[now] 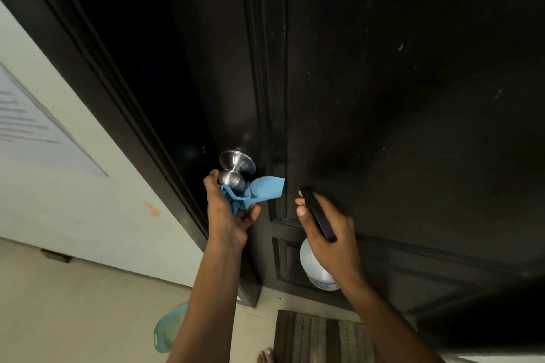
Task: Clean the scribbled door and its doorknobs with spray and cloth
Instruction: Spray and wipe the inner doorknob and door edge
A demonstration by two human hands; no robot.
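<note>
Here spray bottle [320, 265] upright in right hand [327, 233], nozzle toward door [413, 97]

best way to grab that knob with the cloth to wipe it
Cup the knob's round head from below, near the door edge, as the left hand does, with the cloth between palm and metal. The narrow neck behind lets fingers wrap round.

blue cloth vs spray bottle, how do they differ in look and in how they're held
The soft, crumpled blue cloth is bunched in the left hand against the round silver metal doorknob. The rigid translucent white spray bottle with a black head is gripped by the right hand and touches nothing else; it hangs clear of the dark brown door. Both are held close to that door.
</note>
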